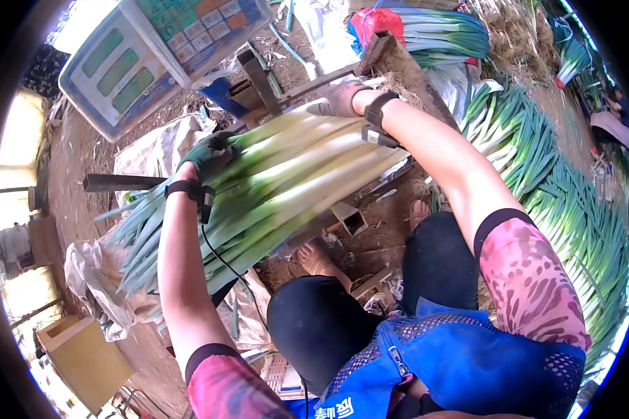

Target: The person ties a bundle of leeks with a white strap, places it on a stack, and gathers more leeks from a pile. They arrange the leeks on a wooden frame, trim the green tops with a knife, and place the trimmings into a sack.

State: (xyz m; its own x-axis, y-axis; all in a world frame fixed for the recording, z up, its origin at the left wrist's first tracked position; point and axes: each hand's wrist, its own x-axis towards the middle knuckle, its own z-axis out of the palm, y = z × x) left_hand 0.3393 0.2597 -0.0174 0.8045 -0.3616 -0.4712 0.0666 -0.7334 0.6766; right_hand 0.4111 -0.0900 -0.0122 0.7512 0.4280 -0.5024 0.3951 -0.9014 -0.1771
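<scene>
A loose layer of long green onions [286, 183] lies across a metal frame in front of me, white ends to the right and green leaves to the left. My left hand [213, 155], in a dark green glove, is closed over the far edge of the layer, where the stalks turn green. At the white ends, my right hand [341, 99] in a greyish glove grips the farthest stalk. Its fingertips are partly hidden against the onions.
A digital scale [154, 52] stands at the far left. Metal bars [122, 183] stick out from the frame. A long heap of green onions [566, 202] lies along the right, and a tied bundle [440, 33] at the back. A wooden box [84, 359] sits at lower left.
</scene>
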